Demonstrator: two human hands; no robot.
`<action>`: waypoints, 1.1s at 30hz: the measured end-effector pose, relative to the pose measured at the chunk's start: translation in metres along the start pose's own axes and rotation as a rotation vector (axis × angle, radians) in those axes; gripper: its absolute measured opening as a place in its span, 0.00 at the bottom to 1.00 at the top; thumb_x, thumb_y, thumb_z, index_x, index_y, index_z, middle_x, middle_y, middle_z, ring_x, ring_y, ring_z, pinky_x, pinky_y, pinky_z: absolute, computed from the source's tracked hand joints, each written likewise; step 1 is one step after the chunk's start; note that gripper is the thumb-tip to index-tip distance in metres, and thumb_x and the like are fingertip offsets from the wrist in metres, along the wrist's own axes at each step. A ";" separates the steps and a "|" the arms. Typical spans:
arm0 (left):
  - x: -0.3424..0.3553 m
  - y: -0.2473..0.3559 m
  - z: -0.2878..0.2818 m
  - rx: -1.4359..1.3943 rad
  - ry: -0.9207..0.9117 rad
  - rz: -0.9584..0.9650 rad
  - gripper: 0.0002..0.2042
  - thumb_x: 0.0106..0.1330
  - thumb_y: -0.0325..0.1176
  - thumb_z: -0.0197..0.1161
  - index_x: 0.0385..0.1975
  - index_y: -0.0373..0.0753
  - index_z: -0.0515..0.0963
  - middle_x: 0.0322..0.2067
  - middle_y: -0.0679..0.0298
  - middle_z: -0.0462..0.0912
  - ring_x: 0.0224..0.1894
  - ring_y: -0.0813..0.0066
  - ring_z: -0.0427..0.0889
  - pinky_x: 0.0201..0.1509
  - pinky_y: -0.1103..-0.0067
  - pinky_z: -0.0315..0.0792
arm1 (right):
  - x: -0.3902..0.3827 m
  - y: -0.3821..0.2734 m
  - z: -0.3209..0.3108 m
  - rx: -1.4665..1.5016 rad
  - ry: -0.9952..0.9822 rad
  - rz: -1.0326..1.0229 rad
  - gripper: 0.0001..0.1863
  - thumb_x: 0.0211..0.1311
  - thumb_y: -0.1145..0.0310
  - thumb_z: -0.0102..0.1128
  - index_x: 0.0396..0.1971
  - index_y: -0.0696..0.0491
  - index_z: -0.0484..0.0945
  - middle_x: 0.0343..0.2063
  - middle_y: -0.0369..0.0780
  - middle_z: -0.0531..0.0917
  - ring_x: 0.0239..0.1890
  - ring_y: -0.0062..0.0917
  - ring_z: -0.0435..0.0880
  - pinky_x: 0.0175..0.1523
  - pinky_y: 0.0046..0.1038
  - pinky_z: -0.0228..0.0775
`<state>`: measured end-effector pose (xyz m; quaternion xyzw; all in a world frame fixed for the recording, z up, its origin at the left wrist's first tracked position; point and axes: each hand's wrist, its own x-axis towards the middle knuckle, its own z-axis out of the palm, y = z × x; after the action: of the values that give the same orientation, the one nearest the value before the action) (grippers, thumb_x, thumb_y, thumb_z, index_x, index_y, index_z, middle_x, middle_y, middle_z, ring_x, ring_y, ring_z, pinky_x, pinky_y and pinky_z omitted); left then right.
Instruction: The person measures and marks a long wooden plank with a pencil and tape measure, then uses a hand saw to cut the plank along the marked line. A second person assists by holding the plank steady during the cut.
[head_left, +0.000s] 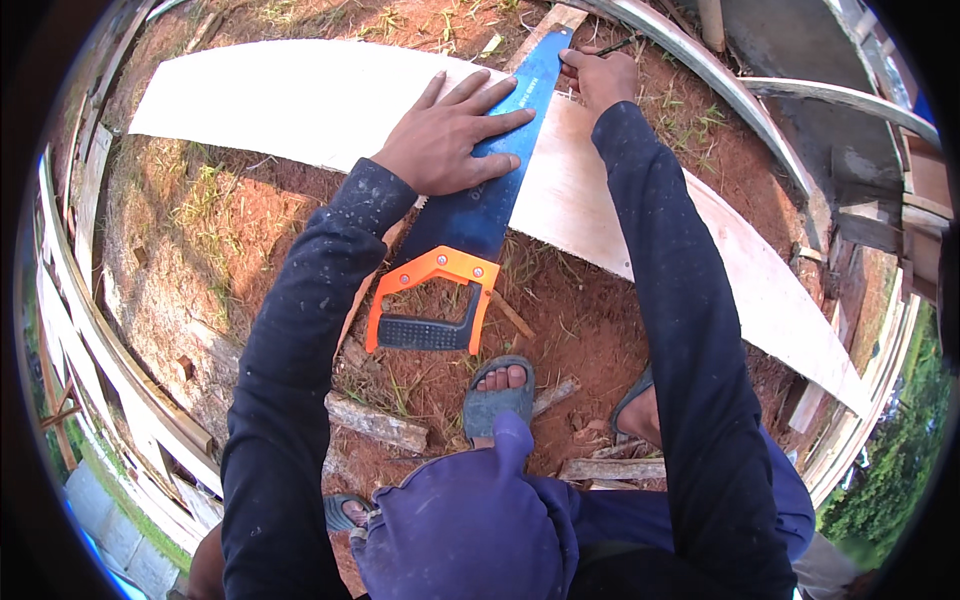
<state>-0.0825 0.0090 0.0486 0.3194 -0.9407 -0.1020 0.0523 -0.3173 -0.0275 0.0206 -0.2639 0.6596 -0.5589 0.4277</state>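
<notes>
A hand saw (518,190) with a blue blade and an orange-and-black handle lies across a long, pale plywood sheet (290,95). My left hand (455,135) rests flat on the blade and the sheet, fingers spread, pressing the saw down. At the narrow far end of the blade, my right hand (600,78) is closed in a pinch around a thin dark pencil (618,46). Its back end sticks out to the right. The pencil's point is hard to make out beside the blade's right edge. The saw's handle hangs past the sheet's near edge, toward me.
Under the sheet's far edge a narrow wood strip (545,32) shows. Wood offcuts (375,420) lie on the reddish soil by my sandalled feet (500,390). Curved-looking timber boards (700,60) run along the right, with more boards (120,340) at the left.
</notes>
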 end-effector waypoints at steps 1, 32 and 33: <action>0.001 0.001 0.000 -0.003 -0.002 0.003 0.29 0.68 0.59 0.54 0.69 0.64 0.66 0.74 0.64 0.57 0.77 0.58 0.50 0.80 0.54 0.37 | 0.003 0.002 -0.003 -0.026 0.010 -0.008 0.12 0.54 0.80 0.68 0.35 0.66 0.75 0.30 0.48 0.85 0.28 0.27 0.87 0.27 0.25 0.79; 0.000 0.005 0.004 0.008 0.045 -0.025 0.29 0.67 0.61 0.55 0.69 0.65 0.67 0.74 0.67 0.58 0.77 0.61 0.52 0.80 0.54 0.38 | 0.008 0.009 -0.006 -0.028 0.001 -0.021 0.12 0.52 0.80 0.69 0.35 0.65 0.78 0.24 0.45 0.84 0.24 0.25 0.85 0.24 0.22 0.75; 0.000 0.005 0.004 0.006 0.045 -0.026 0.29 0.67 0.61 0.55 0.69 0.65 0.67 0.74 0.67 0.58 0.77 0.61 0.52 0.80 0.54 0.38 | 0.008 0.009 -0.006 -0.046 0.006 -0.022 0.11 0.52 0.80 0.69 0.35 0.65 0.78 0.24 0.45 0.84 0.24 0.25 0.85 0.24 0.22 0.75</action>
<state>-0.0862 0.0140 0.0460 0.3339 -0.9353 -0.0929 0.0711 -0.3253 -0.0290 0.0097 -0.2794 0.6705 -0.5491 0.4134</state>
